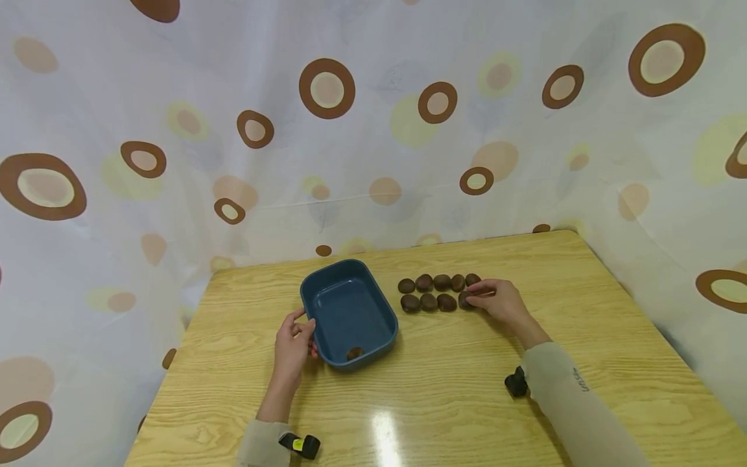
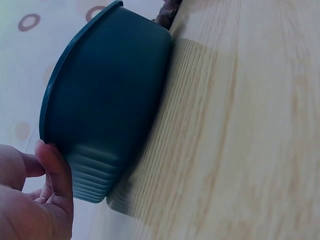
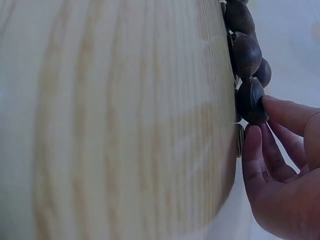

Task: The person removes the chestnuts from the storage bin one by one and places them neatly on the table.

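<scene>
A deep blue plastic basin [image 1: 353,311], rectangular with rounded corners, is at the middle of the table. My left hand [image 1: 294,344] grips its left rim, thumb over the edge and fingers against the outer wall. One brown chestnut [image 1: 355,353] lies inside at the near end. To the right of the basin, dark chestnuts [image 1: 428,302] are set out in two rows. My right hand [image 1: 498,301] is at the right end of these rows. Its thumb and fingertips pinch the last chestnut [image 3: 251,101] of the near row, beside its neighbours.
The wooden table [image 1: 455,395] carries both rows and the basin. Behind and beside it hangs a pale curtain [image 1: 373,143] with brown ring patterns. Each wrist wears a black strap device, the left one [image 1: 306,446] with a yellow mark.
</scene>
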`<state>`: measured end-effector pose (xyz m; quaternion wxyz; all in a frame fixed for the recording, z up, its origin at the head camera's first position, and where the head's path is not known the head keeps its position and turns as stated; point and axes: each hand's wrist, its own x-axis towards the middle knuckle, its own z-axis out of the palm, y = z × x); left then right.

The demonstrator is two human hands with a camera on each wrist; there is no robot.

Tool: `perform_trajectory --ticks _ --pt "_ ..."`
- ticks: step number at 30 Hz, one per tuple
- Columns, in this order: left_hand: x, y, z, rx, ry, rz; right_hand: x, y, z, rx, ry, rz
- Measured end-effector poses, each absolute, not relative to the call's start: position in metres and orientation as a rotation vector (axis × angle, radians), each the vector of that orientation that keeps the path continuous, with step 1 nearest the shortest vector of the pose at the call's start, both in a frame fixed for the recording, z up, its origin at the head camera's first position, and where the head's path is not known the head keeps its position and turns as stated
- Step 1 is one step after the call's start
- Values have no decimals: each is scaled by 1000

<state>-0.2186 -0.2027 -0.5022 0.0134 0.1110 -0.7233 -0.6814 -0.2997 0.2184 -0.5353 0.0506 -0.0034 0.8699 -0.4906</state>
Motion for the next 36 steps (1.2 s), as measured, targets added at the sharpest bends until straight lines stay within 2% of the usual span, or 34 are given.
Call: perform_trajectory --ticks 9,20,29,36 --pt "-221 -204 -504 330 -2254 -2130 -299 219 -535 -32 2668 -1466" --pt "-232 -208 -531 336 -2224 -2097 -296 222 -535 -53 2695 -1470" --pt "-232 -209 -532 339 -2221 -2088 -294 223 -531 -32 2713 -1509" --pt "-229 -211 -529 350 -2233 -2106 -293 217 -515 -130 2728 -1579"
